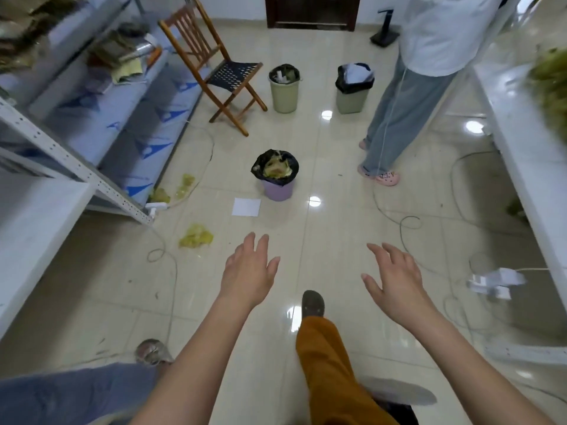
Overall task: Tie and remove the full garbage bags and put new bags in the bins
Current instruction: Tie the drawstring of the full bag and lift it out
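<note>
both palms empty, fingers spread: left hand (249,273) and right hand (394,285) reach toward the purple bin (277,188), which stands well ahead on the tiles, apart from both; its axis is upright, mouth up, black bag (260,165) heaped with scraps; a hasty pull could spill them; cables (399,222) could trip a foot

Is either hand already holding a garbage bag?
No. The left hand and right hand are both open and empty above the floor, well short of the purple bin.
</note>
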Available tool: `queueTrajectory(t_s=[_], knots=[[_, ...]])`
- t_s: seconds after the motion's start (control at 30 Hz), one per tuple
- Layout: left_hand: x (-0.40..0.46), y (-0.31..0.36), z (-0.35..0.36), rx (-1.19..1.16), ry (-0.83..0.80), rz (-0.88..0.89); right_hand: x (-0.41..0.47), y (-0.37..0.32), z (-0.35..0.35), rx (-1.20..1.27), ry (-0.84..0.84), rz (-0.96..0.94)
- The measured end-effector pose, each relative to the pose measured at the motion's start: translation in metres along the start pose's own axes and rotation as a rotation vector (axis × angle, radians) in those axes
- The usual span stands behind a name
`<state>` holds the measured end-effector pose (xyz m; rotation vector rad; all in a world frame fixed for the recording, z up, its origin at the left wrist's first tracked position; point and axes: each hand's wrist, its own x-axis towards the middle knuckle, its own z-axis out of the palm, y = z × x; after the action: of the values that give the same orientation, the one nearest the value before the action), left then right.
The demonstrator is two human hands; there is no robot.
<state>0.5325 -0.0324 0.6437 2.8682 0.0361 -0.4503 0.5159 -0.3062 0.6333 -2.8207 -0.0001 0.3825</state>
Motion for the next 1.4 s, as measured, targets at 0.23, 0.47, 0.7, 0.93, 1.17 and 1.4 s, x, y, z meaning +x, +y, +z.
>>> queueTrajectory(t_s=[0.23,0.47,0.7,0.93,1.17,1.4], knots=[[0.177,-0.012,-0.029,0.049,0.082,-0.123,0.189,-0.032,-0.018,0.054,-0.057,-0.051],[0.32,-0.026,-0.054,0.012,0.108,-0.231,0.364,-0.06,-0.052,0.024,-0.068,-0.107],[0.473,-0.053,-0.032,-0.054,0.077,-0.294,0.525,-0.074,-0.024,-0.018,-0.059,-0.107],[0.598,-0.09,0.001,-0.087,-0.015,-0.257,0.654,-0.086,0.031,-0.036,-0.125,-0.076],[0.687,-0.122,0.074,-0.098,-0.123,-0.342,0.771,-0.085,0.115,-0.062,-0.24,-0.133],[0.72,-0.131,0.158,-0.303,-0.138,-0.521,0.849,-0.065,0.18,-0.096,-0.322,-0.312]])
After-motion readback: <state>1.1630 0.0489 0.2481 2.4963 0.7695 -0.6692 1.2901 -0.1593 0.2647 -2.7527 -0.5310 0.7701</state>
